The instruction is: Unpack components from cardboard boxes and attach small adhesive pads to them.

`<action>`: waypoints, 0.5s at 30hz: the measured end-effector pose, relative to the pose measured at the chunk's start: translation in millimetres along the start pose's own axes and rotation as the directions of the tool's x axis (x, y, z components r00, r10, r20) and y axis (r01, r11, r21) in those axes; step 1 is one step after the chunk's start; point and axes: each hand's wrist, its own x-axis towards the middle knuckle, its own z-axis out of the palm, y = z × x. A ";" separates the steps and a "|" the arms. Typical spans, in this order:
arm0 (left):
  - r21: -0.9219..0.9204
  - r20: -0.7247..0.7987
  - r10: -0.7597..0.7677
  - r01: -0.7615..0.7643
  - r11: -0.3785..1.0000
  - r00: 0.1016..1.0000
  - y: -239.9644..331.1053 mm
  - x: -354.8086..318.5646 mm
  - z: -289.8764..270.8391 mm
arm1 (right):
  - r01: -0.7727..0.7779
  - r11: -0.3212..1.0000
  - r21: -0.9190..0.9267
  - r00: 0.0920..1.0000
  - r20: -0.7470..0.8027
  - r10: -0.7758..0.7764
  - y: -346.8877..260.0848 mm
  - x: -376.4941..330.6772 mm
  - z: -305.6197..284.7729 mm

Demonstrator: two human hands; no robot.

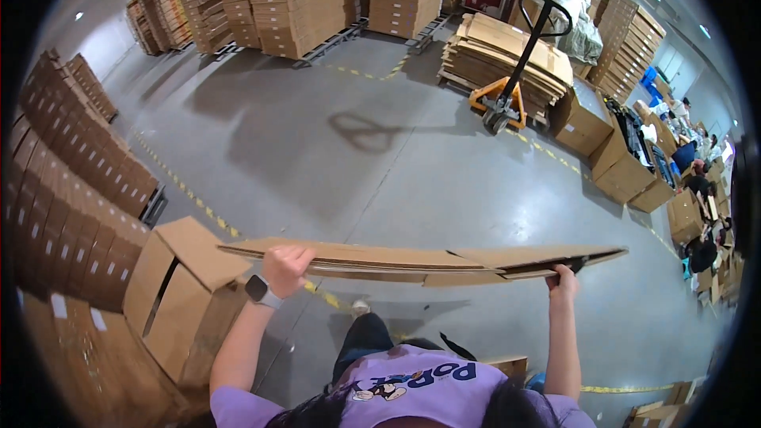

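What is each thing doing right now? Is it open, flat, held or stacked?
Flattened cardboard box: folded flat, held level by both hands.
Left hand: shut on its left end.
Right hand: shut on its right end.
Brown carton: flaps open, on the floor.
Pallet jack: parked, handle upright.

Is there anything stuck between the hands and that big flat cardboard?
Nothing visible. The left hand and right hand both grip the flattened cardboard directly, fingers curled on its near edge.

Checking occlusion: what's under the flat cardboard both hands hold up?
Under the flattened cardboard, held by left hand and right hand, grey floor and a yellow dashed line show. The cardboard's underside and the floor strip right behind it are covered.
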 end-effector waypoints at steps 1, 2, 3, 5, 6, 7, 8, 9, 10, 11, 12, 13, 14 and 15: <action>-0.015 -0.019 -0.048 0.048 0.999 0.999 -24.0 15.5 6.9 | 0.017 0.999 -0.039 1.000 0.002 -0.017 -4.4 4.0 32.3; -0.032 -0.024 -0.067 0.067 0.997 0.997 -46.0 33.5 9.6 | 0.032 0.999 -0.034 0.999 0.041 -0.030 -13.1 3.6 65.2; -0.038 -0.014 -0.049 0.049 0.998 0.999 -69.2 49.4 14.4 | 0.040 0.999 -0.024 0.996 0.078 -0.038 -18.5 3.3 99.8; -0.025 -0.065 -0.118 0.117 0.993 0.991 -112.8 82.0 28.4 | 0.108 0.994 -0.027 0.989 0.101 -0.105 -39.6 1.5 170.3; -0.044 -0.070 -0.134 0.131 0.990 0.988 -130.3 101.7 32.0 | 0.135 0.991 -0.010 0.984 0.123 -0.132 -47.8 5.8 204.4; -0.041 -0.057 -0.119 0.117 0.992 0.991 -146.3 119.0 38.4 | 0.147 0.989 -0.011 0.982 0.123 -0.145 -49.3 21.0 236.5; -0.039 -0.044 -0.171 0.169 0.985 0.984 -163.7 138.0 46.5 | 0.152 0.988 -0.016 0.976 0.159 -0.147 -53.6 34.7 270.7; -0.039 -0.038 -0.222 0.220 0.975 0.974 -181.3 160.9 58.3 | 0.162 0.987 -0.018 0.968 0.197 -0.156 -58.8 51.9 305.4; -0.042 -0.043 -0.257 0.255 0.966 0.965 -196.5 184.3 69.0 | 0.157 0.988 -0.009 0.969 0.196 -0.152 -59.5 74.2 339.1; -0.030 -0.047 -0.255 0.254 0.967 0.966 -212.8 207.4 81.3 | 0.152 0.988 -0.022 0.957 0.253 -0.142 -63.0 97.8 373.6; 0.001 -0.047 -0.289 0.289 0.957 0.956 -229.4 229.0 93.4 | 0.148 0.988 -0.036 0.941 0.313 -0.130 -66.4 120.1 408.6; 0.032 -0.047 -0.325 0.327 0.944 0.944 -244.5 249.6 106.3 | 0.142 0.989 -0.032 0.938 0.325 -0.124 -67.7 140.5 444.4; 0.044 -0.049 -0.333 0.335 0.941 0.942 -256.8 267.9 120.0 | 0.134 0.989 -0.057 0.942 0.317 -0.109 -68.6 158.3 481.1; 0.062 -0.053 -0.362 0.365 0.929 0.931 -267.9 290.0 130.1 | 0.125 0.989 -0.082 0.947 0.307 -0.094 -76.4 178.3 516.8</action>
